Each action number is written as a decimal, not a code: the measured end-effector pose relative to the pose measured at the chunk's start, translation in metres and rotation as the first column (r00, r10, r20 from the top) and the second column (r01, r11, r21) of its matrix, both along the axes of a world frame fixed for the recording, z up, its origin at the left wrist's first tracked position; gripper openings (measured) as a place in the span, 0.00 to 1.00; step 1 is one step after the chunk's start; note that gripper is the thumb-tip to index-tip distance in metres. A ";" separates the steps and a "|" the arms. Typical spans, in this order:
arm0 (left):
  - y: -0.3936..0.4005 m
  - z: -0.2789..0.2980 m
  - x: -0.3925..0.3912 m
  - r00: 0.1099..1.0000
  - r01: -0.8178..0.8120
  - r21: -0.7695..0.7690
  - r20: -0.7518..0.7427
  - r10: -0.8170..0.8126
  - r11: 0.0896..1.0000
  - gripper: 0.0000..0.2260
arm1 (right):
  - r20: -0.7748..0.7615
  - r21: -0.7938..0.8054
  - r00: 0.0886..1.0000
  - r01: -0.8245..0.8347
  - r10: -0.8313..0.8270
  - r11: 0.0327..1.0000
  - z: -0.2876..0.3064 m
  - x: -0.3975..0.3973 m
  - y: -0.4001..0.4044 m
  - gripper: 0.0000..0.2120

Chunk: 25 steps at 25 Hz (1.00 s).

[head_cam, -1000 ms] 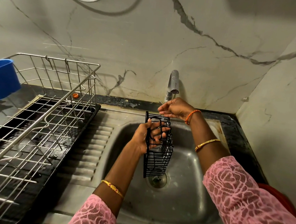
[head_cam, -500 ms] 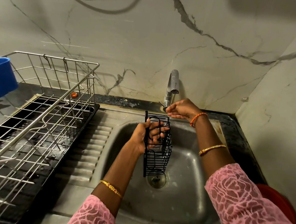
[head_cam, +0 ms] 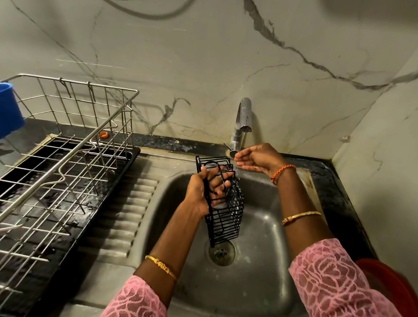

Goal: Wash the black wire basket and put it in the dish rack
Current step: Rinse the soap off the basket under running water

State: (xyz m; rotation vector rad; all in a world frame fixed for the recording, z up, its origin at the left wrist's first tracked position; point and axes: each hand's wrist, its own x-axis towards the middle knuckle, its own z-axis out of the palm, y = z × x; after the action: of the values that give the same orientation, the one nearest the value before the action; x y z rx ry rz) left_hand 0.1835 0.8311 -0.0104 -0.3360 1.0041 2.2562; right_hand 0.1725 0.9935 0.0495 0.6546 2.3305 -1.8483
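Black wire basket (head_cam: 224,207) hangs upright over the sink (head_cam: 257,282) basin, long axis near vertical, bottom edge just above the drain (head_cam: 222,253). No brand marks, labels or readable writing on anything in view.

Left hand (head_cam: 205,192): grips the basket's upper half from the left side, thumb on the near wire frame, fingers (head_cam: 222,181) curled through the wires. Firm hold, carries the basket alone.

Right hand (head_cam: 258,158): fingers loosely extended, slightly cupped, palm down, under the tap (head_cam: 242,121) spout. Holds nothing. Thin water stream runs past its fingertips and lands on the basket's top right corner. Whether the hand touches the basket's top rim or sits just above it, cannot tell; it is close either way.

Basket position relative to the hands: held in the left, just below and to the left of the right, directly under the tap line.

Dish rack (head_cam: 57,162) sits on the desk (head_cam: 27,134) left of the sink, on a black drip tray (head_cam: 61,235), well apart from the basket. Blue cup (head_cam: 2,111) hangs at the rack's far left corner. Small orange cap (head_cam: 103,135) lies behind the rack by the wall. Red item (head_cam: 395,289) at right edge, partly hidden by the pink sleeve (head_cam: 337,286).
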 end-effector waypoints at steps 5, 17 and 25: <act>0.019 0.004 0.004 0.997 -0.052 0.029 0.049 0.051 0.998 0.24 | 0.027 0.011 0.999 0.038 -0.038 0.999 -0.006 0.008 0.008 0.12; 0.036 0.000 0.008 0.997 -0.063 0.034 0.054 0.062 0.997 0.22 | 0.054 -0.056 0.996 0.075 -0.072 0.996 -0.012 0.019 0.018 0.16; 0.035 0.004 0.013 0.994 -0.060 -0.003 0.089 0.061 0.998 0.25 | 0.071 -0.064 0.995 0.068 -0.063 0.996 -0.015 0.024 0.012 0.15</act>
State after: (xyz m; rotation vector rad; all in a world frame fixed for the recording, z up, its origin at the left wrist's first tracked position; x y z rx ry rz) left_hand 0.1966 0.8657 -0.0063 -0.4686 0.9606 2.2738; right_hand 0.1965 1.0053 0.0344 0.7827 2.2205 -1.8891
